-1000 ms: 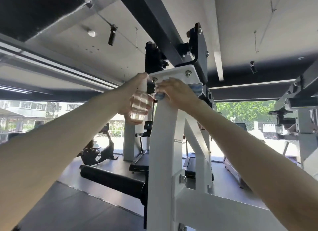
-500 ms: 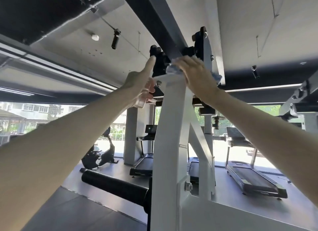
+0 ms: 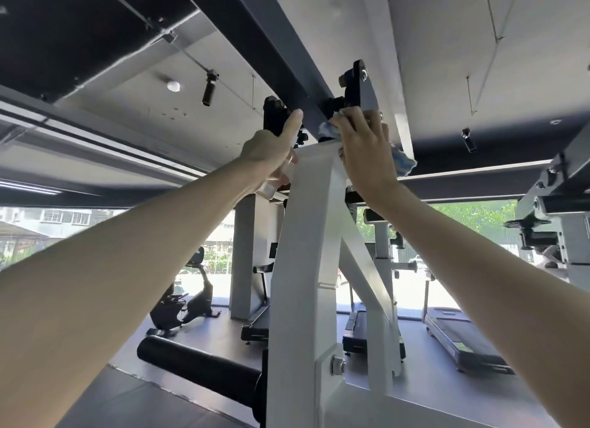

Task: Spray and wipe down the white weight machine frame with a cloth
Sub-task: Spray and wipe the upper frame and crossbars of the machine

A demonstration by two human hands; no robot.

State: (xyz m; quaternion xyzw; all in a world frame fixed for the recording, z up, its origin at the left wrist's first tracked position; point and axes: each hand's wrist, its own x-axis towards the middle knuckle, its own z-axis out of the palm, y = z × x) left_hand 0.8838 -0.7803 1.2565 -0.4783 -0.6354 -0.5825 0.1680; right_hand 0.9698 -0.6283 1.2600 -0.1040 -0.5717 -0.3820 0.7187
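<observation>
1. Wiping at the top: your right hand [image 3: 364, 150] presses the cloth [image 3: 404, 162] with flat fingers where the bracket [image 3: 364, 86] meets the white frame [image 3: 306, 252].
2. Your left hand [image 3: 268, 150] grips the bottle [image 3: 270, 186] just left of the frame's top, forefinger raised.
3. The upright and braces below likely remain to be done.
4. Next move calls for spraying lower, then drawing the cloth down.

Ceiling: track spotlight [image 3: 209, 90] near round white fitting [image 3: 173, 85]; 2nd spotlight [image 3: 468, 140] at right. Floor lvl: exercise bike [image 3: 188, 303] by left window, grey pillar [image 3: 244, 258] beside it, treadmill [image 3: 463, 344] at right. Black padded roller [image 3: 198, 365] low in foregrnd. Trees [image 3: 472, 217] outside.
</observation>
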